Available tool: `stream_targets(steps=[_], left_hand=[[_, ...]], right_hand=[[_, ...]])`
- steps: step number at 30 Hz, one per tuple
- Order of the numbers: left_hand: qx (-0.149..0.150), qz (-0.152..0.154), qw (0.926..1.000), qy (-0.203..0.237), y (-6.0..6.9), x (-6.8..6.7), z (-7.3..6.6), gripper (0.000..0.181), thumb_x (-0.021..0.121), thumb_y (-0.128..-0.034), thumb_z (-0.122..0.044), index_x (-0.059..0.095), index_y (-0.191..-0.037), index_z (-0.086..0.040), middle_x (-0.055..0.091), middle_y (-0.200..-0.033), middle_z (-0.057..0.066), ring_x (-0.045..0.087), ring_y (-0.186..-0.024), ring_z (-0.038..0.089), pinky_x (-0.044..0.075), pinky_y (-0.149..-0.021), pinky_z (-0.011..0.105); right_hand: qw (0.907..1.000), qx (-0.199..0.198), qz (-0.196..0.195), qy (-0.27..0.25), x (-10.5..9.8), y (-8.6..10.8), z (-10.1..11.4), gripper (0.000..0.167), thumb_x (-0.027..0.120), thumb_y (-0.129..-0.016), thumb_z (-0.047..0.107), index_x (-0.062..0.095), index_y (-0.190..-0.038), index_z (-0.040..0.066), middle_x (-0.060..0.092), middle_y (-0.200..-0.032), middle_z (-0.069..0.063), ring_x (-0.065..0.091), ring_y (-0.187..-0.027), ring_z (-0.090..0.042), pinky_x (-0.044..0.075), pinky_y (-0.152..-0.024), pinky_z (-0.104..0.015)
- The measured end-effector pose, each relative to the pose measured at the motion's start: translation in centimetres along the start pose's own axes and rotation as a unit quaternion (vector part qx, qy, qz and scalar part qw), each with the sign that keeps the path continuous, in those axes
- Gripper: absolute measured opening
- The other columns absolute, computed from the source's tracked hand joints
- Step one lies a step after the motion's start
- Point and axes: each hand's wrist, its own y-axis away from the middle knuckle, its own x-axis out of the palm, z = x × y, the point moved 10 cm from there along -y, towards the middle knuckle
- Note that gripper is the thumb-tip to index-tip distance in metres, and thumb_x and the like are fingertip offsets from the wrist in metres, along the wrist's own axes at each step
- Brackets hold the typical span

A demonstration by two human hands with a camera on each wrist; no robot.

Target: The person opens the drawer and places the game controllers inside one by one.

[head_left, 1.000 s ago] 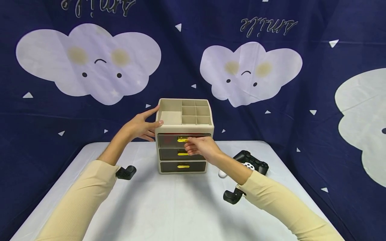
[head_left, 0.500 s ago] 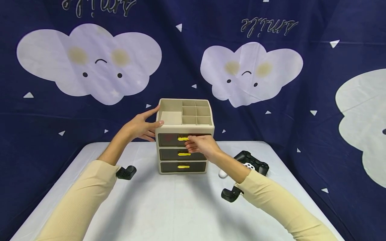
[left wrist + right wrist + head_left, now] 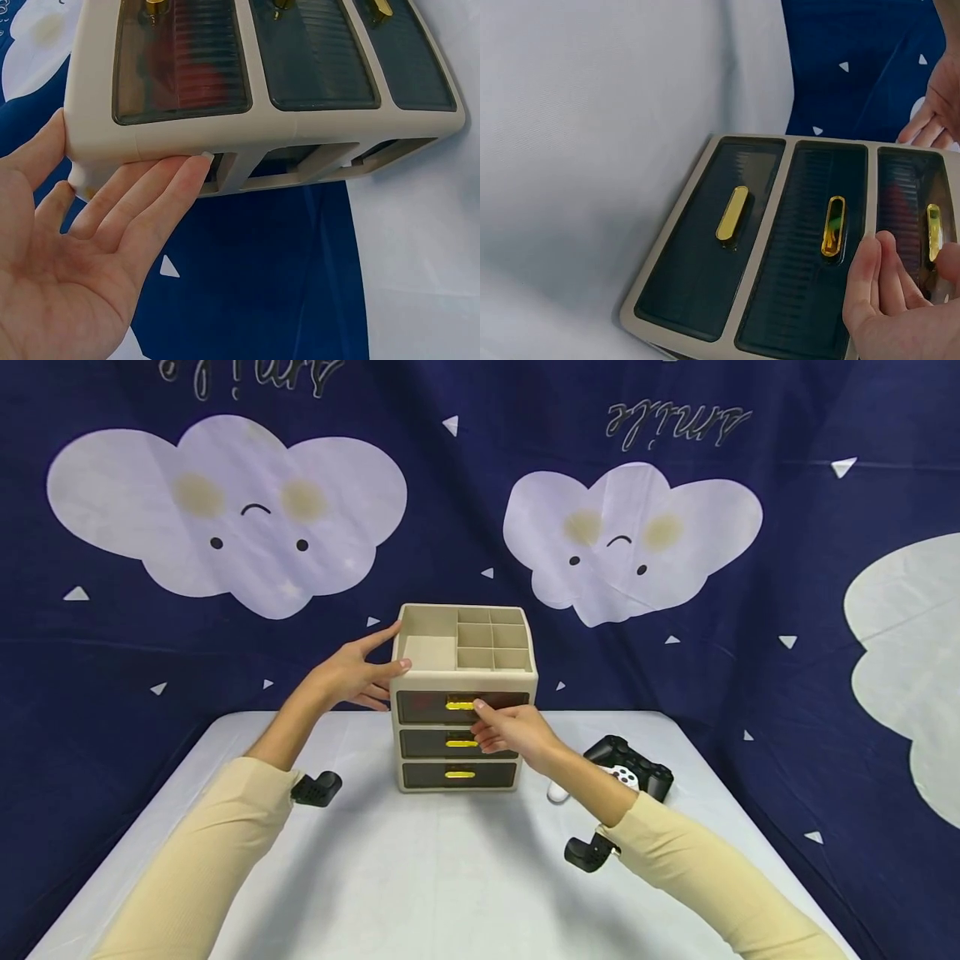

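A cream drawer organizer [image 3: 468,682] stands on the table, with three dark see-through drawers and gold handles. Its top drawer [image 3: 423,707] looks flush with the frame, and something reddish shows through the front. My left hand [image 3: 349,675] touches the organizer's left side and top rim; in the left wrist view its straight fingers [image 3: 161,196] lie along the side. In front of the top drawer is my right hand [image 3: 517,732], its thumb beside the gold handle [image 3: 934,231]. Its fingers [image 3: 877,266] are apart from the thumb and hold nothing; whether the thumb touches is unclear.
A black game controller [image 3: 617,757] lies on the white table [image 3: 420,877] right of the organizer, partly behind my right forearm. A small white object [image 3: 557,792] sits beside it. The organizer's top has divided compartments [image 3: 491,639]. A navy cloud-print cloth [image 3: 442,510] hangs behind.
The top drawer, slightly out a second ago, has gone in flush. My right hand has loosened from its handle and shifted slightly right and down. The left hand stays on the organizer.
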Motion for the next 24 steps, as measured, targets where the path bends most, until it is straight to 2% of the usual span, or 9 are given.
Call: stream_targets(steps=[4, 10, 13, 24], left_hand=[[0.0, 0.0, 1.0, 0.003, 0.0, 0.1, -0.1, 0.08, 0.062, -0.1028, -0.036, 0.009, -0.163, -0.042, 0.062, -0.129, 0.035, 0.072, -0.106, 0.043, 0.061, -0.089, 0.051], [0.0, 0.001, 1.0, 0.005, 0.0, 0.0, 0.0, 0.081, 0.062, -0.1022, -0.038, 0.009, -0.163, -0.042, 0.062, -0.13, 0.034, 0.072, -0.106, 0.043, 0.061, -0.089, 0.051], [0.001, 0.002, 1.0, 0.008, 0.0, 0.0, 0.0, 0.081, 0.063, -0.1022, -0.037, 0.009, -0.163, -0.043, 0.062, -0.129, 0.035, 0.072, -0.106, 0.043, 0.061, -0.087, 0.05], [0.0, 0.002, 1.0, 0.009, -0.2, 0.0, 0.1, 0.08, 0.063, -0.1022, -0.037, 0.009, -0.162, -0.044, 0.063, -0.129, 0.034, 0.072, -0.104, 0.042, 0.062, -0.087, 0.05]], right_hand=[[1.0, 0.007, -0.002, 0.004, -0.3, 0.1, -0.4, 0.049, 0.066, -0.1, 0.04, 0.075, -0.101, -0.007, 0.075, -0.089, -0.013, 0.072, -0.082, -0.024, 0.063, -0.078, -0.032], [0.9992, 0.03, 0.025, 0.011, 0.2, 0.4, -2.0, 0.041, 0.063, -0.102, 0.029, 0.072, -0.102, -0.011, 0.073, -0.086, -0.012, 0.071, -0.077, -0.019, 0.063, -0.08, -0.034], [0.9983, 0.043, 0.036, 0.012, 0.7, 0.3, -2.9, 0.037, 0.062, -0.103, 0.023, 0.071, -0.103, -0.013, 0.073, -0.086, -0.012, 0.07, -0.077, -0.019, 0.063, -0.076, -0.032], [0.9964, 0.066, 0.04, -0.035, 2.0, -0.7, -4.6, 0.038, 0.061, -0.103, 0.02, 0.068, -0.109, -0.017, 0.07, -0.074, -0.004, 0.07, -0.068, -0.014, 0.063, -0.07, -0.027]])
